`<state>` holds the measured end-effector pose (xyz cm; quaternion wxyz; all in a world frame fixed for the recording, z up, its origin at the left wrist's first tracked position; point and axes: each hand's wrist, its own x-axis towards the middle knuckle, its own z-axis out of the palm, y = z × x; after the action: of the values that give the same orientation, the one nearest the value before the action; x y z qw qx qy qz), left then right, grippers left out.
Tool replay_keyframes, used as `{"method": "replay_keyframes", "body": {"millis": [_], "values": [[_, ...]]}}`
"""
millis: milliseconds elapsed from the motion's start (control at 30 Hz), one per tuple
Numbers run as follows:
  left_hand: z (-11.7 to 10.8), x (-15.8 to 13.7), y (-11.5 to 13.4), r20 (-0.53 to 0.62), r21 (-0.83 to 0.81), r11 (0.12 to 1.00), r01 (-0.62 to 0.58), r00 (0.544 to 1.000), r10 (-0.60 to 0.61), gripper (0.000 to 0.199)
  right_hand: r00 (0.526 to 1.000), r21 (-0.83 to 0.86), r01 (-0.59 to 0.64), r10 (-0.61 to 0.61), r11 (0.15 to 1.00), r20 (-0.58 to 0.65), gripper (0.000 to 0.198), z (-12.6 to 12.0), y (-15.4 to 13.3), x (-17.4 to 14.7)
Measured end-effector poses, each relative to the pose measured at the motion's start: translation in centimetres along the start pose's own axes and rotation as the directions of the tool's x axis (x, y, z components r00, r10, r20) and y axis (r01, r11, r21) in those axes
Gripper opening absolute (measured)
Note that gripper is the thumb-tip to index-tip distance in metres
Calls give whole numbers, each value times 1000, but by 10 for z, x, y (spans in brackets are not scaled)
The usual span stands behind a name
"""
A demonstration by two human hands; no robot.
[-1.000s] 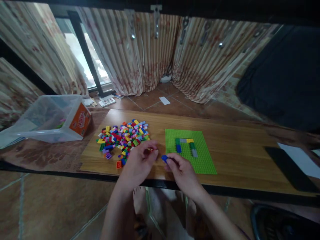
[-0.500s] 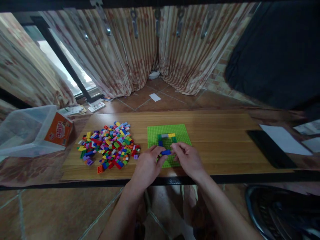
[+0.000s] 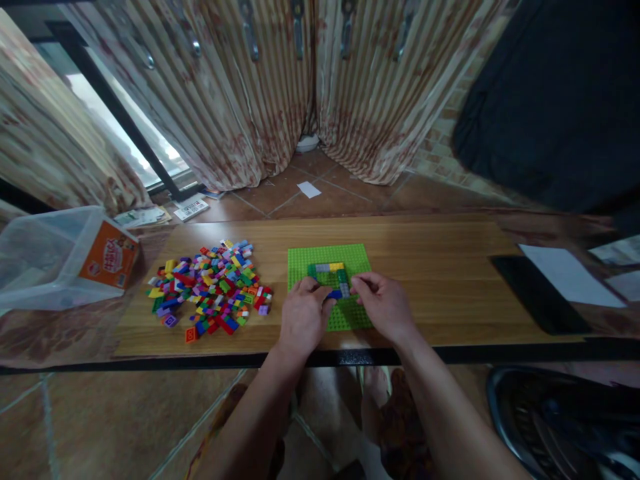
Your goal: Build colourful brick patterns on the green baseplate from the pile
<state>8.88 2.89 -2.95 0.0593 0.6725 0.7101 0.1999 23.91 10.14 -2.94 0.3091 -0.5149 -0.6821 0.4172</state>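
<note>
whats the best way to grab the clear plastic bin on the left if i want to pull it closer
Probably by the rim of its open mouth. The clear plastic bin lies tipped on its side beside the wooden board, mouth turned left, its base with the orange label facing the brick pile. Come from the left side and hook fingers over the rim; the smooth walls look harder to pinch.

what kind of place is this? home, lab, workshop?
Most likely a room in a home. Patterned curtains hang over a window, the floor is terracotta tile, and a low wooden table carries a pile of toy bricks and a green baseplate.
</note>
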Motion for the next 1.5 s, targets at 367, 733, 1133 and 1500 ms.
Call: {"method": "replay_keyframes", "body": {"millis": [367, 733, 1133, 1500], "values": [[-1, 0, 2, 15, 31, 999, -10, 1000, 9, 32, 1000, -100, 0, -1, 995, -10, 27, -4, 7, 0], [-1, 0, 4, 9, 8, 1000, 29, 1000, -29, 16, 1000, -239, 22, -20, 971, 10, 26, -3, -1, -2], [-1, 1, 6, 43, 44, 998, 50, 998, -52, 16, 998, -336, 19, 0, 942, 58, 27, 2, 0, 2], [-3, 6, 10, 115, 64, 994, 88, 989, -95, 17, 997, -491, -66, 80, 869, 8, 25, 12, -9, 7]]}}
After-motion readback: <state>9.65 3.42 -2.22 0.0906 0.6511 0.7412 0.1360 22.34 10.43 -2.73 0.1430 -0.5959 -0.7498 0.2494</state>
